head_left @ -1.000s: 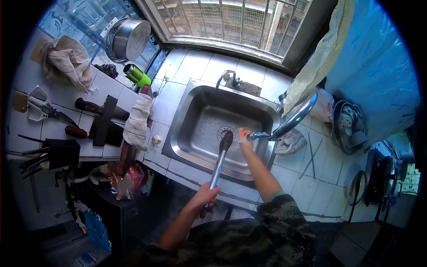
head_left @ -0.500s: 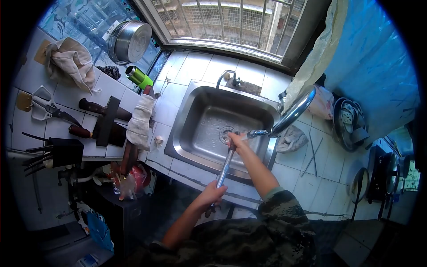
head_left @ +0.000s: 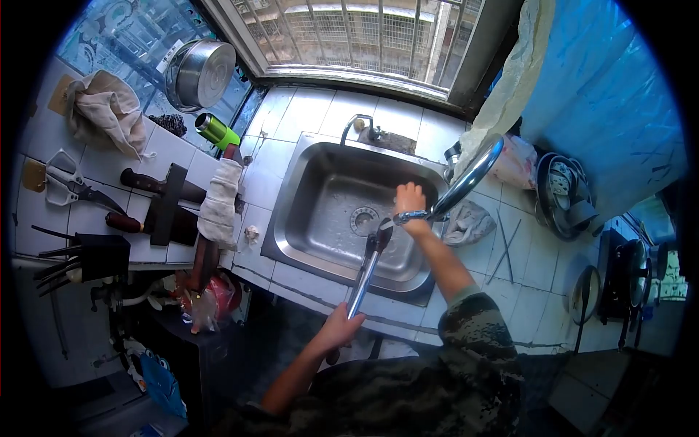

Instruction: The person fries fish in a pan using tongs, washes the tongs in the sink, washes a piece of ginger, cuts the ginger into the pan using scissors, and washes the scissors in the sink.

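My left hand (head_left: 340, 325) is wrapped round the near end of a long shiny metal tool (head_left: 362, 282). The tool slants over the sink's front rim, and its dark brown far end lies over the basin near the drain (head_left: 364, 221). My right hand (head_left: 410, 202) is over the right side of the steel sink (head_left: 287, 244), apart from the tool, with its fingers curled together; whether anything is in them is hidden. A curved chrome spout (head_left: 473, 178) reaches in from the right, its tip at my right wrist.
A second faucet (head_left: 375, 132) stands behind the sink. To the left are a green bottle (head_left: 217, 131), knives (head_left: 149, 180), scissors (head_left: 69, 178) and a knife block (head_left: 105, 255). On the right lie a grey cloth (head_left: 468, 223), crossed sticks (head_left: 505, 251) and pans (head_left: 561, 189).
My right hand has left the tool's dark end and moved up and right, beneath the spout. My left hand keeps its hold on the tool. The view has shifted slightly.
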Demonstrator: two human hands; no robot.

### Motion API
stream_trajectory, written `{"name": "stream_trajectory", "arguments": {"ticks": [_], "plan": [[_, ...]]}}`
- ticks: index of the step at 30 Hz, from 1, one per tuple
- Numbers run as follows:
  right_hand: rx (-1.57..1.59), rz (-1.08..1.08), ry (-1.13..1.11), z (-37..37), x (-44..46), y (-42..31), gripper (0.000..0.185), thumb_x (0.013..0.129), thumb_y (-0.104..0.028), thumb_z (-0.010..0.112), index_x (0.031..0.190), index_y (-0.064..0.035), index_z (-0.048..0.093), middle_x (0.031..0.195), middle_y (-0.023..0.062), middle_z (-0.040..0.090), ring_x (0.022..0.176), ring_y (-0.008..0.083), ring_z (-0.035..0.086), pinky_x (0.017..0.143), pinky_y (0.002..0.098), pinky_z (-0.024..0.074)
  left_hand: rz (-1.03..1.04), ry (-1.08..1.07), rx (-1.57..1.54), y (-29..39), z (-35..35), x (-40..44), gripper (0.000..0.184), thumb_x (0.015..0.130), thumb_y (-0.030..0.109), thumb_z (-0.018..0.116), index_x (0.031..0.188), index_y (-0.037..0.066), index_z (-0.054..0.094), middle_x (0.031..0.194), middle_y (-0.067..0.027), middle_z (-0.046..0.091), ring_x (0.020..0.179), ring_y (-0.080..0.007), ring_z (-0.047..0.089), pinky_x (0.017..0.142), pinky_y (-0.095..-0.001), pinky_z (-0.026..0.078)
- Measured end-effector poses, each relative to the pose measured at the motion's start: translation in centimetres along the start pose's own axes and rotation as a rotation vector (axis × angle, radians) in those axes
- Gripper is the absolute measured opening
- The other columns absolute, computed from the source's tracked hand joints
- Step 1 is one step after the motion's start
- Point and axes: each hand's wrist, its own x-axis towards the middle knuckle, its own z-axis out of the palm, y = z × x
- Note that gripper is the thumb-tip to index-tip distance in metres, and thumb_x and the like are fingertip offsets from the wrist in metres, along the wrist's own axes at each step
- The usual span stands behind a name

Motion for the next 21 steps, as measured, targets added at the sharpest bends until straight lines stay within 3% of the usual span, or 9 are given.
{"name": "stream_trajectory", "arguments": {"ticks": [1,3,6,8,12,14,16,20,21], "plan": [[-0.091,-0.024,0.028,-1.3,1.3,0.8,0.015,0.08,-0.017,0.05,0.078,-0.0049,0.059,0.096,0.0159,0.057,0.1,0.0324,0.049,0.082,0.0427,0.039,0.002,0.001,0.0,0.4,-0.1,-0.3,0.027,0.086,0.023,0.056,0.096,0.002,0.042,0.063,-0.0006,0.044,0.046,-0.0071,0.043,0.038,-0.0206,0.036],[-0.362,-0.052,0.023,-4.4,4.2,2.4,0.021,0.081,-0.018,0.048,0.088,-0.0037,0.062,0.1,0.0157,0.057,0.102,0.0324,0.047,0.088,0.0442,0.0347,-0.016,0.015,0.192,1.4,0.0,-1.2,0.032,0.087,0.024,0.054,0.104,-0.001,0.043,0.074,-0.0061,0.054,0.057,-0.0114,0.054,0.049,-0.022,0.046],[-0.832,-0.003,0.013,-7.7,7.8,4.7,0.035,0.084,-0.022,0.044,0.106,-0.0003,0.06,0.111,0.0169,0.056,0.11,0.033,0.044,0.094,0.0476,0.029,-0.003,0.018,0.16,1.3,0.0,-2.0,0.032,0.088,0.024,0.054,0.104,-0.001,0.043,0.076,-0.0071,0.055,0.059,-0.012,0.055,0.049,-0.0227,0.047],[-1.033,-0.003,0.089,-7.7,9.6,6.8,0.039,0.087,-0.024,0.042,0.11,0.0012,0.058,0.115,0.0181,0.055,0.115,0.0339,0.041,0.097,0.0471,0.0265,-0.026,-0.033,0.017,0.8,-0.3,-2.2,0.026,0.087,0.023,0.054,0.1,0.003,0.043,0.068,-0.0039,0.051,0.05,-0.0094,0.049,0.041,-0.02,0.041],[-1.046,-0.029,0.064,-9.0,11.2,7.6,0.035,0.087,-0.022,0.044,0.109,-0.0003,0.06,0.111,0.0176,0.056,0.114,0.0327,0.041,0.097,0.048,0.0252,-0.008,-0.154,-0.239,-0.2,-0.8,-2.2,0.019,0.088,0.022,0.055,0.091,0.008,0.042,0.062,0.0002,0.046,0.043,-0.0058,0.042,0.036,-0.0181,0.035],[-0.999,-0.081,-0.219,-10.3,11.5,6.9,0.03,0.085,-0.02,0.048,0.106,-0.0029,0.063,0.106,0.0169,0.058,0.109,0.031,0.043,0.097,0.0487,0.0244,0.03,-0.204,-0.363,-0.4,-0.9,-2.3,0.017,0.088,0.023,0.053,0.091,0.009,0.043,0.061,0.0011,0.045,0.043,-0.0054,0.041,0.036,-0.0177,0.034],[-1.046,-0.019,-0.274,-10.7,11.7,6.4,0.027,0.083,-0.018,0.052,0.104,-0.0059,0.065,0.102,0.014,0.059,0.105,0.0291,0.045,0.098,0.0489,0.0236,0.031,-0.204,-0.39,-0.8,-0.9,-2.4,0.016,0.089,0.023,0.052,0.09,0.01,0.043,0.061,0.0014,0.045,0.043,-0.0052,0.041,0.037,-0.0173,0.034],[-1.161,0.008,-0.286,-9.5,11.6,6.9,0.03,0.084,-0.02,0.049,0.105,-0.0043,0.064,0.098,0.0135,0.059,0.105,0.0306,0.044,0.099,0.0514,0.022,0.025,-0.039,-0.284,-0.3,-0.5,-2.9,0.019,0.09,0.025,0.051,0.09,0.008,0.043,0.059,0.0019,0.042,0.043,-0.0053,0.04,0.037,-0.0188,0.034],[-1.133,-0.094,-0.165,-8.7,10.7,7.1,0.032,0.085,-0.022,0.047,0.106,-0.0038,0.063,0.1,0.0146,0.059,0.106,0.0315,0.044,0.099,0.0528,0.022,0.016,0.05,-0.183,-0.3,-0.3,-3.1,0.02,0.09,0.027,0.05,0.089,0.008,0.042,0.058,0.0028,0.041,0.042,-0.005,0.039,0.037,-0.0194,0.034]]}}
